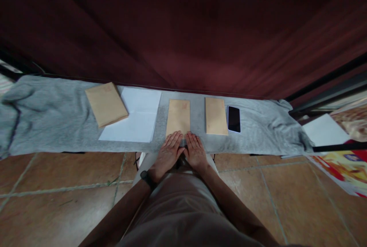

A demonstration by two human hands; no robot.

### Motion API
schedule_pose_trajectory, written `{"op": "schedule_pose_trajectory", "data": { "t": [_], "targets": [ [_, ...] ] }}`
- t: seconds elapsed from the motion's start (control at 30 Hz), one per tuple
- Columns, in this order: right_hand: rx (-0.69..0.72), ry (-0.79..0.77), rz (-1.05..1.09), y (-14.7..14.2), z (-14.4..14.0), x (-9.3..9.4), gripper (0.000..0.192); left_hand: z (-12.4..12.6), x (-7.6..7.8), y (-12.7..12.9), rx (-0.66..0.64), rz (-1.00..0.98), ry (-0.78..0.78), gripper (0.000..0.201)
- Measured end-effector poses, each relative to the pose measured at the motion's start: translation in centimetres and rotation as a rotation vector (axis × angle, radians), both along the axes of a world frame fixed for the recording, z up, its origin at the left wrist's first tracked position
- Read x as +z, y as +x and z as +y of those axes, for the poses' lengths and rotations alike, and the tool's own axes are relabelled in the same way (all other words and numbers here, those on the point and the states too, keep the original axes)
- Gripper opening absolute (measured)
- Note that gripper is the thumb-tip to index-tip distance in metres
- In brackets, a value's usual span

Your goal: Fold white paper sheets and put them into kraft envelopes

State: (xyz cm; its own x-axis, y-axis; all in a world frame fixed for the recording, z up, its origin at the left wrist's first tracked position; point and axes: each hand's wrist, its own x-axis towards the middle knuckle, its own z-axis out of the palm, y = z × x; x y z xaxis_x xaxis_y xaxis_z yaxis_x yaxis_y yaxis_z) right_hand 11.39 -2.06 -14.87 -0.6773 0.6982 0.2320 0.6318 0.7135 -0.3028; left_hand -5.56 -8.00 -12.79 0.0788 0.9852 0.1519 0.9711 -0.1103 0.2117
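A brown paper envelope (178, 116) lies upright in front of me on the grey cloth, a faint reddish print near its top right corner. My left hand (171, 149) rests flat over its lower left edge, fingers stretched out. Beside it, my right hand (195, 151) is also flat, its fingertips at the envelope's lower right corner. The two thumbs nearly meet. To the right lies another brown envelope or small stack of them (216, 116). A thicker stack of brown envelopes (106, 103) sits at the left, partly over white paper sheets (137, 119).
A smartphone (234, 119) with a dark screen lies right of the envelopes. Grey cloth (260, 124) covers the narrow table. Behind it hangs a dark red curtain (183, 48). A white sheet (325, 129) and a colourful printed box (341, 168) are at the far right, above tiled floor (243, 186).
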Motion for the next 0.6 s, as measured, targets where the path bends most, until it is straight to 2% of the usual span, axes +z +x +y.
{"op": "schedule_pose_trajectory", "data": {
  "t": [0.3,0.47,0.6],
  "targets": [
    [0.007,-0.05,0.077,-0.2,0.4,0.8,0.054,-0.1,-0.2,0.0,0.032,0.021,0.014,0.062],
    [0.095,-0.105,0.11,-1.7,0.7,1.8,0.054,-0.1,-0.1,0.0,0.034,0.048,-0.003,0.06],
    [0.139,-0.102,0.052,-2.6,0.3,2.1,0.055,-0.5,-0.1,-0.2,0.039,0.081,-0.018,0.064]
  ]
}}
